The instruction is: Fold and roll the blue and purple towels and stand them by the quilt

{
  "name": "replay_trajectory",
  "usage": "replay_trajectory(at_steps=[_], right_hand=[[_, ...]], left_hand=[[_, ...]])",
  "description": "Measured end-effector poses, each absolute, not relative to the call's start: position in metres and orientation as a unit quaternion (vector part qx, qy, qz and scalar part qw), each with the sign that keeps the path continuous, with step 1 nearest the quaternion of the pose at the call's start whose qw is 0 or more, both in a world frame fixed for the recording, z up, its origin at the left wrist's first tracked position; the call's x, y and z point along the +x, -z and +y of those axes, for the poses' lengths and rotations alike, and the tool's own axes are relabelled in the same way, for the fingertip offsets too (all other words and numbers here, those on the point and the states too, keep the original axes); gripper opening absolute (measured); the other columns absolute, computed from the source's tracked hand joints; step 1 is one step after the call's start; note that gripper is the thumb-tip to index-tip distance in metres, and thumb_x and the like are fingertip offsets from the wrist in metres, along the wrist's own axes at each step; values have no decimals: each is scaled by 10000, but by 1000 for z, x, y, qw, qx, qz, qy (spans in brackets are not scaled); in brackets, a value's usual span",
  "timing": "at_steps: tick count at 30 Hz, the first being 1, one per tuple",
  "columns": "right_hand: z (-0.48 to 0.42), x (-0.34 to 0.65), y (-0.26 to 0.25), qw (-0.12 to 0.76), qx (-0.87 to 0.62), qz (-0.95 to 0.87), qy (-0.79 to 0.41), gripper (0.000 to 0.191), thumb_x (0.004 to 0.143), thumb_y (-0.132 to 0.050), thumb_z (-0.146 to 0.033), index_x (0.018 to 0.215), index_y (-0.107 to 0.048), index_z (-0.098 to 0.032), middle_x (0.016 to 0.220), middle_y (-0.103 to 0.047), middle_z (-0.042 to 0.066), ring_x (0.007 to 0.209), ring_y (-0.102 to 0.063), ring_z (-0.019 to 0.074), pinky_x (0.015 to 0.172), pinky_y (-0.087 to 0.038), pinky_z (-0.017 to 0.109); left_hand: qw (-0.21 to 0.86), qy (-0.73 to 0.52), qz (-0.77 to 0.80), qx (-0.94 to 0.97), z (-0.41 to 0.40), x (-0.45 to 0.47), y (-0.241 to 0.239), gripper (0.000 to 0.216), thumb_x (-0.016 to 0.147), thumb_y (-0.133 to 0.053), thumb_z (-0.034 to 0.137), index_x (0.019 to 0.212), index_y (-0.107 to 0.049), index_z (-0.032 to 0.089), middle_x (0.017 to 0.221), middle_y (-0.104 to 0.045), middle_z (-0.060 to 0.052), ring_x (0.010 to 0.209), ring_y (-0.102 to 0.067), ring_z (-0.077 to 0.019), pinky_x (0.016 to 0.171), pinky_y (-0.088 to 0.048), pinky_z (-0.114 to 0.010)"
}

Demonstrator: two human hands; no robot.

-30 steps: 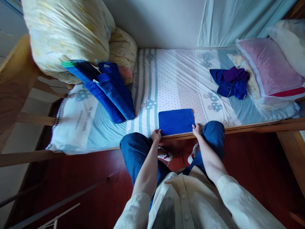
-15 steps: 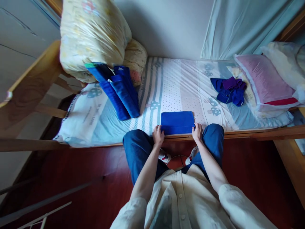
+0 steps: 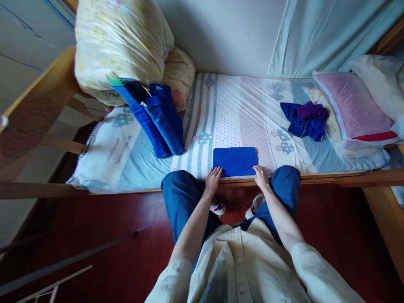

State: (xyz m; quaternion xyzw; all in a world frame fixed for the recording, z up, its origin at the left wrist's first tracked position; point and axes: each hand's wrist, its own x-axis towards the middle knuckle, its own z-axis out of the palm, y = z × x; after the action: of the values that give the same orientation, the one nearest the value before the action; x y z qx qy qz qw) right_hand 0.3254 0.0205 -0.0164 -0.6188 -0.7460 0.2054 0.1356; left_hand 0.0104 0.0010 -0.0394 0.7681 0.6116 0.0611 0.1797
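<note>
A blue folded cloth (image 3: 235,160) lies flat as a neat rectangle at the bed's near edge. My left hand (image 3: 213,178) rests on its near left corner, with the fingers stretched out over the fabric. On the opposite side, my right hand (image 3: 261,176) touches the near right corner, fingers extended as well. Neither hand has its fingers wrapped around the cloth. To the left, several rolled or folded blue cloths (image 3: 160,126) lean against a bulky bundle. A crumpled pile of blue and purple cloth (image 3: 306,120) lies to the right.
The bed (image 3: 233,101) has a patterned sheet and a wooden frame. A large yellowish quilt bundle (image 3: 123,46) stands at the left end, a pink pillow (image 3: 353,105) at the right. A pale curtain (image 3: 315,38) hangs behind. Below is a dark red floor (image 3: 126,248).
My fingers have gone from gripping the near corners of the folded cloth to lying flat on them. The near part of the cloth now looks smoother; the other cloths have not moved.
</note>
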Motion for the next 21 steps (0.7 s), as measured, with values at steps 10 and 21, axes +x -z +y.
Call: replay_trajectory(at_steps=[10, 21], right_hand=[[22, 327, 7, 109, -632, -733, -227, 589, 829, -468, 77, 1291, -735, -172, 1347, -710, 111, 1316, -639, 217, 1190, -458, 383], [30, 333, 12, 232, -658, -634, -334, 349, 831, -603, -117, 1126, -776, -188, 1134, -789, 88, 1063, -737, 249, 997, -567, 381]], left_hand=[[218, -48, 613, 758, 1, 8, 21, 626, 874, -408, -38, 1429, -621, 157, 1489, -584, -167, 1406, -547, -269, 1229, -373, -444], [323, -179, 709, 601, 8, -6, 14, 531, 773, -547, 18, 1258, -717, 153, 1196, -767, -106, 1168, -706, -260, 1090, -520, -386]])
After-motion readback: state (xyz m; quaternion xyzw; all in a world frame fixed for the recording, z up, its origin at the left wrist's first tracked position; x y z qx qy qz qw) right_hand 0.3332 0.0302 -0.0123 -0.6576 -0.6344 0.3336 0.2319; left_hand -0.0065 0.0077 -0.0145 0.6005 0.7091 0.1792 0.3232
